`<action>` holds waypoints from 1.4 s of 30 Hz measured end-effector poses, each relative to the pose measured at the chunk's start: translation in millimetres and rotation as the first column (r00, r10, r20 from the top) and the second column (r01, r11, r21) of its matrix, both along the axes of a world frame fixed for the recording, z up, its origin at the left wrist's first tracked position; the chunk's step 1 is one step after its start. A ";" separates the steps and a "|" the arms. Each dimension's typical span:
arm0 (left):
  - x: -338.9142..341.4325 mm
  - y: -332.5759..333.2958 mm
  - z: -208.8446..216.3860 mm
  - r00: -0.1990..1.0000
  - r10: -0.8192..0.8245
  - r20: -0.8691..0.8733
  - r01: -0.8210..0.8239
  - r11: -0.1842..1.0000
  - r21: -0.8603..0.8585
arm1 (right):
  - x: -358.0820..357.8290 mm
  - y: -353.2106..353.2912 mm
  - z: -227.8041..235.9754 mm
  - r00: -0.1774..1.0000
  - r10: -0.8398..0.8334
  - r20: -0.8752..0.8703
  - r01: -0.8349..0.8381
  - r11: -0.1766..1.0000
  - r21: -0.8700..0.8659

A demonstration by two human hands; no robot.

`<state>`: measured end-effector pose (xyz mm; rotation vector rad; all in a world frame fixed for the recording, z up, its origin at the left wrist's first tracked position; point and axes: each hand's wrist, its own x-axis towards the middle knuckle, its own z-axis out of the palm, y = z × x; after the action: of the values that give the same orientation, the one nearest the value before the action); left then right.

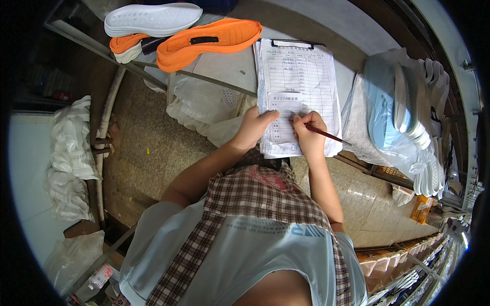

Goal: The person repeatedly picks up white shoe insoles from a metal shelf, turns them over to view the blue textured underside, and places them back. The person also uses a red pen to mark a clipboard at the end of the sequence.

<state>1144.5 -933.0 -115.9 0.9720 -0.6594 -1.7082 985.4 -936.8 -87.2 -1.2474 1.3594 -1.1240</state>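
Note:
A clipboard point(329, 66) with a black clip at its far edge carries a stack of ruled paper forms, some filled in by hand. On top of the stack lies a smaller printed slip point(284, 103). My left hand point(252, 126) grips the clipboard's left edge, its thumb pressing on the slip and its fingers hidden beneath. In my right hand point(311, 136) is a dark red pen point(329, 134), held in a writing grip. That hand rests on the forms at the slip's right side, and the pen's tip is mostly hidden by the fingers.
Orange shoe soles point(212, 42) and a white sole point(153, 18) lie on the bench at the far left. Bagged pale blue and white soles point(382, 104) are stacked to the right. White plastic bags point(71, 137) sit at the left, and more bags point(204, 102) lie under the bench.

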 end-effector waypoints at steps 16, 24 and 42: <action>0.5 0.9 0.6 0.999 -0.011 -0.040 0.012 1.000 0.010 | 0.7 -0.1 -3.3 0.999 -0.047 -0.019 0.048 0.999 0.004; 0.6 -0.2 -2.8 1.000 -0.020 0.013 0.020 1.000 0.002 | -11.6 6.1 2.6 0.998 0.050 0.048 -0.052 0.998 0.022; -1.3 -0.6 -2.6 1.000 0.013 -0.013 -0.014 1.000 -0.022 | -10.3 17.8 -4.9 0.994 0.022 -0.105 -0.022 1.000 0.005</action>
<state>1143.2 -933.5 -118.5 0.9471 -0.6605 -1.6906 975.1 -919.0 -92.1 -1.3318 1.4217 -1.0522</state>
